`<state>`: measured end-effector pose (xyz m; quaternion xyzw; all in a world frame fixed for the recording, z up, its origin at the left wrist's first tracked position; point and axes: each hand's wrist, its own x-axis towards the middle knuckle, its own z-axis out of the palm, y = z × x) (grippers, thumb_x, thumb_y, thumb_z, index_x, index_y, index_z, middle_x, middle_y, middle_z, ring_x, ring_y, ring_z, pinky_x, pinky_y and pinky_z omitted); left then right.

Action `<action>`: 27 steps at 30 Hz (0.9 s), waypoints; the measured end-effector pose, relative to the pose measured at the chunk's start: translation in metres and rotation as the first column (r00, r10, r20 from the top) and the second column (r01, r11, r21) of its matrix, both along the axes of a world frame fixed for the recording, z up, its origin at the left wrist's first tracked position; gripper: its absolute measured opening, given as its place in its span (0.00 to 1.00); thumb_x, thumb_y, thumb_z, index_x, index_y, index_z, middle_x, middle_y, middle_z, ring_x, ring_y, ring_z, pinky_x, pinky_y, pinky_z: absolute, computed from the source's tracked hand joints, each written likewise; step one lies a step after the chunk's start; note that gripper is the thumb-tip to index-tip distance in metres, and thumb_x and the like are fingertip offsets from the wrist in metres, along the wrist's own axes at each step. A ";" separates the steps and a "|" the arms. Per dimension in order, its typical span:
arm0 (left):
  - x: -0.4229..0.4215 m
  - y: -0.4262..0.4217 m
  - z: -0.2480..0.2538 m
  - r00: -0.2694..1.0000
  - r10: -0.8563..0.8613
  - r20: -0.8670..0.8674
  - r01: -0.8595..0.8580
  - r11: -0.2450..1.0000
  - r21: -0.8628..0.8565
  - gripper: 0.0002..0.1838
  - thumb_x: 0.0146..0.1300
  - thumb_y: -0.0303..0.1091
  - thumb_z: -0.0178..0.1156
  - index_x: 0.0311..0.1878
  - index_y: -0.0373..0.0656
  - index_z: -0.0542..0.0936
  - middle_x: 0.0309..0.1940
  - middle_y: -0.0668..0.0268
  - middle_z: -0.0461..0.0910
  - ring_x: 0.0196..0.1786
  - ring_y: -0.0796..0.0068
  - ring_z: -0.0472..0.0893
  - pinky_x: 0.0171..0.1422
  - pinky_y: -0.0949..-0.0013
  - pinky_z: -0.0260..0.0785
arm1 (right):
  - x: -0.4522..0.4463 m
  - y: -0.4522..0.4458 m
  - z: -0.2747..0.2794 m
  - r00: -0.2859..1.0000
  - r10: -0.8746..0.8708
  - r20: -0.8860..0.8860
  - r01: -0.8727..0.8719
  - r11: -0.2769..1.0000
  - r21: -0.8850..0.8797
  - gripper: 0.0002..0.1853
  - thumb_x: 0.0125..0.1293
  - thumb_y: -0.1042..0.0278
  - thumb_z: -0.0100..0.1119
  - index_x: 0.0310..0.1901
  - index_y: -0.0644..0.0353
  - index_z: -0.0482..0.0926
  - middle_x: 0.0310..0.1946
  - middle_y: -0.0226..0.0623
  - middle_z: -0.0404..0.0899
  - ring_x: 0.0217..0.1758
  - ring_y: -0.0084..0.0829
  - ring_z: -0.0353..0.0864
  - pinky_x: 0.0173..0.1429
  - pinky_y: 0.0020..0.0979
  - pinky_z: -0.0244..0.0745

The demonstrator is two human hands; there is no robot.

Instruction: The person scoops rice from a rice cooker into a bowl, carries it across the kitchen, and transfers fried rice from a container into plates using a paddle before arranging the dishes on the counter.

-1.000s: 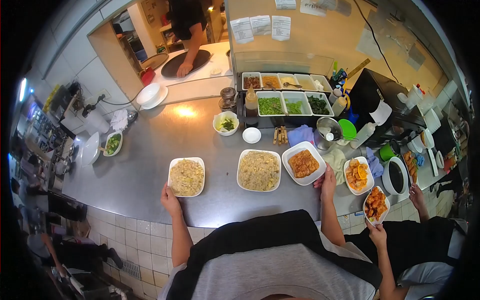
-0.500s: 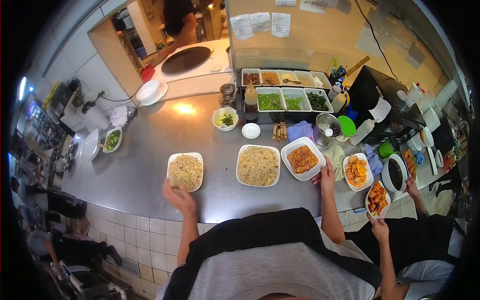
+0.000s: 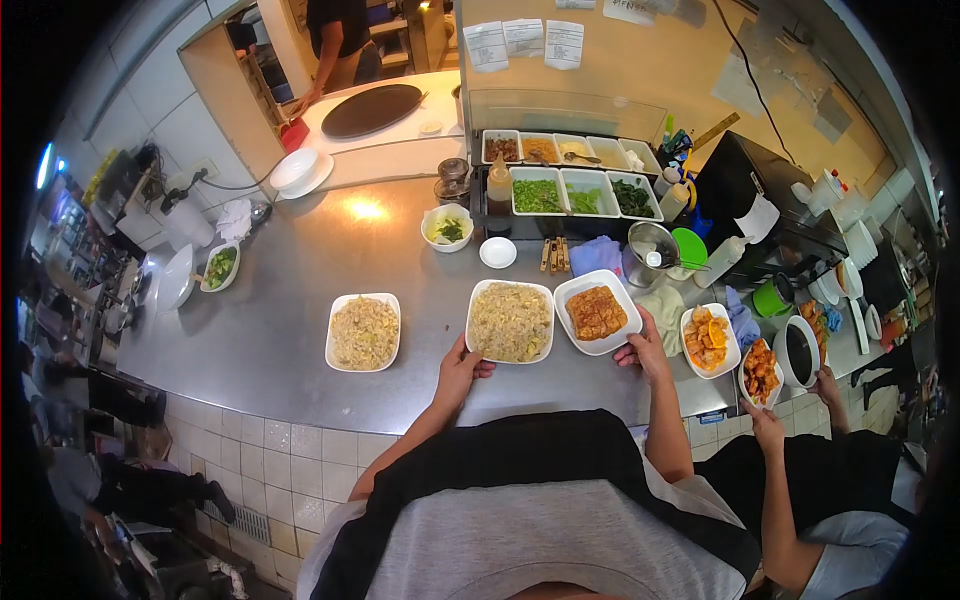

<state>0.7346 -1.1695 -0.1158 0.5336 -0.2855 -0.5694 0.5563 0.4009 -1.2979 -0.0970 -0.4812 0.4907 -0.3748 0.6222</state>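
My left hand (image 3: 464, 371) grips the lower left edge of a square white bowl of fried rice (image 3: 510, 321) at the middle of the steel counter. Just right of it, my right hand (image 3: 644, 347) has its fingers on the lower right rim of a white bowl holding a browned, breaded cutlet (image 3: 596, 313). This bowl is slightly turned, its left corner close beside the rice bowl. A second bowl of fried rice (image 3: 364, 332) stands farther left, with no hand on it.
Topping trays (image 3: 540, 192), a vegetable bowl (image 3: 447, 228) and a small white dish (image 3: 498, 252) line the back. At right, a co-worker's hands (image 3: 768, 430) are at a bowl of orange-red food (image 3: 762, 373) and a dark-filled bowl (image 3: 798, 352). Another person (image 3: 340, 40) stands beyond the hatch.
My left hand has left the left rice bowl and moved right to the middle one. My right hand stays at the cutlet bowl. The person beyond the hatch has moved left, off the dark tray.
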 end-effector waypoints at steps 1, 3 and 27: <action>0.001 -0.002 0.000 0.999 -0.009 0.032 0.009 1.000 0.012 0.23 0.65 0.27 0.47 0.64 0.41 0.65 0.46 0.62 0.76 0.38 0.72 0.80 0.42 0.71 0.74 | 0.001 0.001 0.001 1.000 0.004 0.015 -0.005 0.999 0.037 0.36 0.60 0.78 0.43 0.70 0.48 0.49 0.41 0.46 0.77 0.23 0.31 0.81 0.19 0.26 0.77; 0.000 -0.004 0.002 0.999 -0.001 0.032 0.000 0.999 0.039 0.23 0.63 0.27 0.47 0.63 0.40 0.66 0.45 0.60 0.77 0.38 0.70 0.81 0.42 0.70 0.75 | 0.003 0.007 0.001 0.999 0.011 0.042 -0.016 0.993 0.117 0.37 0.58 0.78 0.44 0.70 0.48 0.47 0.42 0.48 0.77 0.24 0.34 0.82 0.20 0.28 0.78; 0.172 0.139 0.072 0.639 0.756 -0.143 -0.769 0.626 -0.129 0.20 0.51 0.23 0.50 0.50 0.33 0.74 0.41 0.57 0.80 0.36 0.66 0.82 0.37 0.69 0.79 | 0.199 0.032 0.068 0.818 0.421 0.392 -0.519 0.835 0.185 0.36 0.55 0.78 0.42 0.69 0.51 0.50 0.38 0.49 0.77 0.25 0.35 0.82 0.27 0.32 0.81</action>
